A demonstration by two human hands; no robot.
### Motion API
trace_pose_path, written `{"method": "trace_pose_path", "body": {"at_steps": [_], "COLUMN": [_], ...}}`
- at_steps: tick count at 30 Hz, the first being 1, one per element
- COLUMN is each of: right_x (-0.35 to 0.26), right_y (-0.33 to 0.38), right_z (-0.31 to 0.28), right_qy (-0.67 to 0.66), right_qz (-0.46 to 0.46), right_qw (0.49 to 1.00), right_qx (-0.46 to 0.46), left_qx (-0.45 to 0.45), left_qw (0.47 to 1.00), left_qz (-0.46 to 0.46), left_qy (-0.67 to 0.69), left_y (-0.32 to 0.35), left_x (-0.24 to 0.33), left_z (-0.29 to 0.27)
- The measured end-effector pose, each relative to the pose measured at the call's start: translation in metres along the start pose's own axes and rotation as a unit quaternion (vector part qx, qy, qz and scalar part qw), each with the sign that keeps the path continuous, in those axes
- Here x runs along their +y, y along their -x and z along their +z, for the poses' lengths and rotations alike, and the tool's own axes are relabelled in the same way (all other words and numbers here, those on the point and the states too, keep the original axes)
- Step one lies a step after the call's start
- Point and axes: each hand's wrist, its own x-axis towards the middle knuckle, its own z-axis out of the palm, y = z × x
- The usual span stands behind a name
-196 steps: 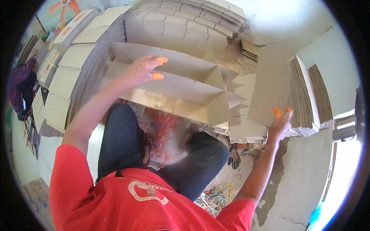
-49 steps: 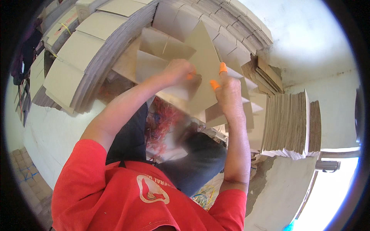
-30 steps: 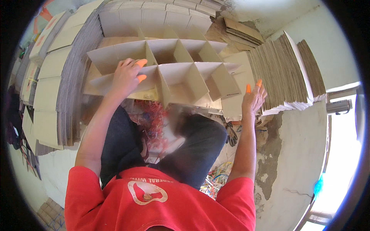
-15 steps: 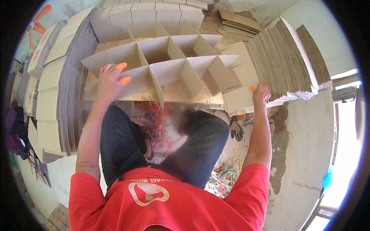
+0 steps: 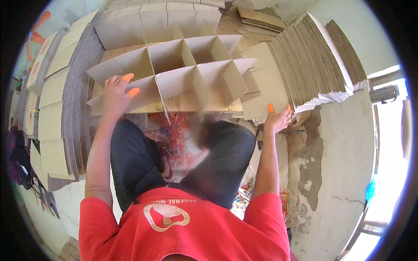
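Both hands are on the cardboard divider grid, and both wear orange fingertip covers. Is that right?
Not quite: only the left hand is on the cardboard divider grid. The head view shows the right hand away from it, at the near edge of a flat cardboard sheet beside the stack of cardboard. Both hands do wear orange fingertip covers.

At the left edge, an orange-bladed fan [image 5: 38, 38] is showing above dark purple cloth [image 5: 16, 150], while tangled red strips [image 5: 175, 134] are lying mid-view.
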Motion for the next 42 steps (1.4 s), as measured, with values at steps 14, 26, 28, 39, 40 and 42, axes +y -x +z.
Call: {"method": "trace_pose_path", "body": {"at_steps": [14,26,28,39,40,42], "right_x": [0.013,-0.131,-0.163,-0.270,-0.275,-0.280], "right_y": [-0.050,-0.021,0.005,0.132,0.139,0.147], "right_z": [-0.008,-0.195,-0.208,-0.195,-0.189,-0.188], "right_qy": [-0.108,-0.303,-0.434,-0.519,-0.528,-0.495], "right_qz": [-0.090,-0.304,-0.306,-0.344,-0.341,-0.340], "right_qw": [0.990,0.897,0.846,0.727,0.730,0.747], "right_qx": [-0.002,0.107,0.040,-0.289,-0.267,-0.285], "left_qx": [-0.053,0.052,0.071,0.069,0.066,0.060], "left_qw": [0.998,0.998,0.996,0.971,0.973,0.975], "left_qz": [0.017,-0.029,-0.055,-0.111,-0.113,-0.117], "left_qy": [0.028,0.001,0.007,0.198,0.192,0.179], "left_y": [-0.007,0.022,0.033,0.052,0.051,0.049], "left_x": [-0.001,-0.033,-0.047,-0.070,-0.069,-0.066], "left_z": [0.003,-0.027,-0.031,-0.021,-0.021,-0.023]}}
